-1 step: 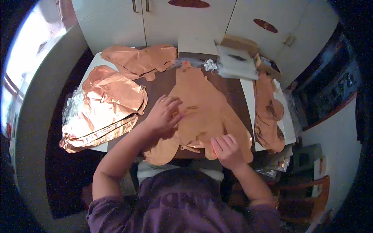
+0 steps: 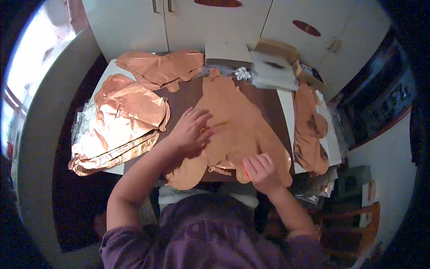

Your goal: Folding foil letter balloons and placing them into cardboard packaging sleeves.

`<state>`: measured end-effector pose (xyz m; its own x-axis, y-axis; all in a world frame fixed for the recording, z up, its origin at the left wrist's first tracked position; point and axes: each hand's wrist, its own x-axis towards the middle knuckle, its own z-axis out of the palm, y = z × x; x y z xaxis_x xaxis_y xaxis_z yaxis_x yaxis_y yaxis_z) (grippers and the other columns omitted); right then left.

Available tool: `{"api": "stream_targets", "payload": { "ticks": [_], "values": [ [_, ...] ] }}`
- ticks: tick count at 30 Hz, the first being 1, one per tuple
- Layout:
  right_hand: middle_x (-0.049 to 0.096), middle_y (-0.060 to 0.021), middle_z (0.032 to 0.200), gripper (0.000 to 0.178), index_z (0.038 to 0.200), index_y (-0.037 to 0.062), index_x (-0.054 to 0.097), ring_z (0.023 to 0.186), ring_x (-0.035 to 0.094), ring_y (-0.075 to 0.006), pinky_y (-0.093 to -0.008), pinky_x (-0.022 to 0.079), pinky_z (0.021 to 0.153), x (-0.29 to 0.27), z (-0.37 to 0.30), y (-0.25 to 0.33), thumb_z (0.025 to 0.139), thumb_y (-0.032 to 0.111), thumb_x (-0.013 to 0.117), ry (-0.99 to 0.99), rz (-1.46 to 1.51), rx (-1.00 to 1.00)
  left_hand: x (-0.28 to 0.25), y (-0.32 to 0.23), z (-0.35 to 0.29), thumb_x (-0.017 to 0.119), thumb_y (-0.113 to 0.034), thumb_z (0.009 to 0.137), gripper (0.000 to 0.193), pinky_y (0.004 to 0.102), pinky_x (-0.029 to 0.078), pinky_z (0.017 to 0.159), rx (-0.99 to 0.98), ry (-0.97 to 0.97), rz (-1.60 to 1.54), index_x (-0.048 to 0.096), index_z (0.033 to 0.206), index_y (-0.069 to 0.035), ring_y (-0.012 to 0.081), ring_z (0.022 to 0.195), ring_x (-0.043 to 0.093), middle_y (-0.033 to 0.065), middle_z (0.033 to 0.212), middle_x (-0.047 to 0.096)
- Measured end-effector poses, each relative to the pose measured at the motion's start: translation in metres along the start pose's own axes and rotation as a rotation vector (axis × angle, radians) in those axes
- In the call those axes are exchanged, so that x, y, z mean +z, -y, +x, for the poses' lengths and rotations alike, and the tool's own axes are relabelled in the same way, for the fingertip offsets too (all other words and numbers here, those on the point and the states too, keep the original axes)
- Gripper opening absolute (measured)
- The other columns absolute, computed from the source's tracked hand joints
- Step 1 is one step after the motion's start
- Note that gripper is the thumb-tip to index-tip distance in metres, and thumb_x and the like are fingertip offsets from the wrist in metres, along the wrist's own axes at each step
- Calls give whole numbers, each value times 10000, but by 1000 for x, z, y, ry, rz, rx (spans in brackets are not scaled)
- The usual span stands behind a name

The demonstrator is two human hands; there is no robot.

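Observation:
A flat, uninflated rose-gold foil balloon (image 2: 233,116) is spread out in the middle of the dark table, its narrow end pointing away from me and its wide, lobed end near my body. My left hand (image 2: 191,131) is over its left side, fingers apart and bent, with nothing seen in them. At the near edge, right of centre, my right hand (image 2: 262,174) is closed. A bit of something orange-red (image 2: 246,172) shows at its fingertips, too small to name. A small orange-red spot (image 2: 214,71) is on the balloon's far tip.
Stacked foil balloons lie at the left (image 2: 127,107), the far left (image 2: 161,67) and the right (image 2: 309,130). A clear-wrapped pack (image 2: 273,74), a cardboard box (image 2: 275,48) and a white ribbon bow (image 2: 242,73) sit at the back, before white cabinets (image 2: 215,27). Plastic bags hang at the right edge.
My left hand's fingers have shifted very slightly over the balloon. My right hand and the other things stay in place.

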<state>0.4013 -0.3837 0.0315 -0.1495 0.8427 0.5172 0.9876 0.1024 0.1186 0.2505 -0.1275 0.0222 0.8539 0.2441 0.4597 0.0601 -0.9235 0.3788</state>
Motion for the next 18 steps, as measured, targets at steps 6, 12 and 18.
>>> {"api": "stream_targets", "payload": {
  "ticks": [6,12,18],
  "values": [
    [615,-101,1007,283,1000,37,641,944,586,-278,-420,448,838,-9,-11,6,723,94,663,93,-11,132,13,15,8,634,-266,800,331,492,377,1011,108,29,60,575,1057,-66,337,1130,511,136,1118,563],
    [629,-110,840,203,941,56,643,727,609,-252,-362,474,639,-37,-62,42,768,148,697,178,291,780,20,16,-1,648,-307,802,389,498,350,1034,110,41,74,565,1088,-57,359,1170,491,159,1175,552],
    [671,-61,808,249,947,14,639,640,652,-177,-286,511,575,12,-105,53,935,262,621,-136,1087,1541,19,-2,-7,665,-360,793,480,508,333,1043,116,58,55,554,1123,-30,386,1183,480,186,1196,539]
  ]
}}
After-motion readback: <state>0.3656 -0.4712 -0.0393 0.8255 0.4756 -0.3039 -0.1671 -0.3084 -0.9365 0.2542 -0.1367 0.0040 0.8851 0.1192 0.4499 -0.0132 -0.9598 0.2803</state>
